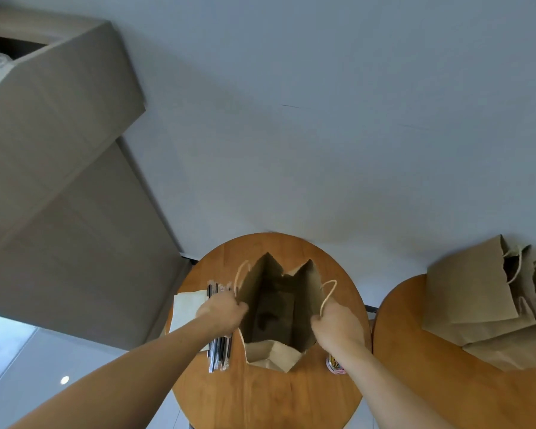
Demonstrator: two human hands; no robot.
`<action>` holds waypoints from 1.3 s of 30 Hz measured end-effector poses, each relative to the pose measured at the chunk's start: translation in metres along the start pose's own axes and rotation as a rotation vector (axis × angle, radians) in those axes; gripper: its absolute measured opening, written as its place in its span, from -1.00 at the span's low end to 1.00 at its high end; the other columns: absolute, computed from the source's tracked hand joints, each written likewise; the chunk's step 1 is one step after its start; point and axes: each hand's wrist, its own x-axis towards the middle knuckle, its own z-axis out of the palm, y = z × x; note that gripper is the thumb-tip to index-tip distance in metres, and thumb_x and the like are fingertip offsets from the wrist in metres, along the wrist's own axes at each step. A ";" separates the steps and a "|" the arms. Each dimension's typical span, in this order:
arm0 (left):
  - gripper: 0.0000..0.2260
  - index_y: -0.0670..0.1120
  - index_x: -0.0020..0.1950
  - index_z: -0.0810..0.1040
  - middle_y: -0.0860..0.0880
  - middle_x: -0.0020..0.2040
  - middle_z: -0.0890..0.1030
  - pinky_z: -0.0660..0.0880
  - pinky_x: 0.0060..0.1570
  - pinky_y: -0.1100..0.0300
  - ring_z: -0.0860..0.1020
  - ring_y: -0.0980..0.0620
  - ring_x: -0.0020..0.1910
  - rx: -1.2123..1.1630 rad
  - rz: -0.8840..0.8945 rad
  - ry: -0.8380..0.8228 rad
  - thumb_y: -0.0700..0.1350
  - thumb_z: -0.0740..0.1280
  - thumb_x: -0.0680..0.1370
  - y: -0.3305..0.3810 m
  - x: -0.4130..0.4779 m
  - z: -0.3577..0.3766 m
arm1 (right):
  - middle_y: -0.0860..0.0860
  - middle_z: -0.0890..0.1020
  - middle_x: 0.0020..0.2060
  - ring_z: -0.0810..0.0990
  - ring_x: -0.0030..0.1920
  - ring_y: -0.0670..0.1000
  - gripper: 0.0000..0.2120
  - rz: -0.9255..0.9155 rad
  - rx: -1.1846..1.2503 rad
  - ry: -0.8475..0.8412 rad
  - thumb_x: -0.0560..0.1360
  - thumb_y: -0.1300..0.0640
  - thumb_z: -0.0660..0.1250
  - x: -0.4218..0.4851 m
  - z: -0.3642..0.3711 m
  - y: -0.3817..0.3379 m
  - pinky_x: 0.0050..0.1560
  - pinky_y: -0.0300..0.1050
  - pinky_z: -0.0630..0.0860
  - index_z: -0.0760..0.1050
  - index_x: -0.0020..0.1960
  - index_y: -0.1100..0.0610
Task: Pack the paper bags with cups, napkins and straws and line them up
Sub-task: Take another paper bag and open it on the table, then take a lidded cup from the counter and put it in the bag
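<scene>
An open brown paper bag stands upright on a small round wooden table. My left hand grips the bag's left rim by its twine handle. At the right rim, my right hand holds the other edge near that handle. The mouth is spread wide, and its inside looks dark, with no contents I can make out. Left of the bag lie a bundle of wrapped black straws and a stack of pale napkins, partly hidden under my left forearm.
A second wooden table at right carries several brown paper bags leaning together. A small patterned cup or tape roll peeks out beside my right wrist. Large cardboard boxes are stacked at left against a pale wall.
</scene>
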 end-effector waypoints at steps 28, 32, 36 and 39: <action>-0.34 -0.05 0.59 0.10 -0.09 0.53 0.27 0.31 0.41 -0.08 0.26 -0.13 0.48 0.400 0.259 0.220 0.11 0.25 0.57 0.039 -0.049 -0.150 | 0.00 0.26 0.52 0.26 0.49 0.06 -0.38 -0.447 -0.065 -0.018 0.57 -0.14 0.20 0.015 -0.098 -0.112 0.41 0.02 0.33 0.18 0.55 0.06; -0.34 -0.05 0.59 0.13 -0.08 0.53 0.28 0.31 0.41 -0.07 0.25 -0.11 0.49 0.376 0.218 0.377 0.12 0.26 0.56 0.035 -0.079 -0.198 | -0.02 0.26 0.51 0.25 0.48 0.03 -0.36 -0.585 -0.074 -0.011 0.58 -0.19 0.19 0.022 -0.108 -0.155 0.42 0.00 0.31 0.18 0.55 0.07; -0.34 -0.03 0.57 0.16 -0.07 0.52 0.29 0.31 0.40 -0.06 0.23 -0.11 0.49 0.318 0.191 0.564 0.10 0.29 0.53 0.021 -0.110 -0.262 | -0.03 0.30 0.48 0.26 0.46 0.02 -0.39 -0.716 -0.058 0.030 0.58 -0.19 0.21 0.018 -0.131 -0.222 0.39 -0.05 0.31 0.23 0.53 0.07; -0.35 -0.02 0.56 0.20 -0.06 0.50 0.31 0.32 0.38 -0.05 0.24 -0.11 0.48 0.281 0.183 0.681 0.10 0.30 0.52 -0.004 -0.128 -0.316 | -0.04 0.33 0.46 0.29 0.44 0.02 -0.40 -0.808 -0.034 0.089 0.57 -0.19 0.23 0.008 -0.148 -0.281 0.38 -0.05 0.31 0.27 0.51 0.06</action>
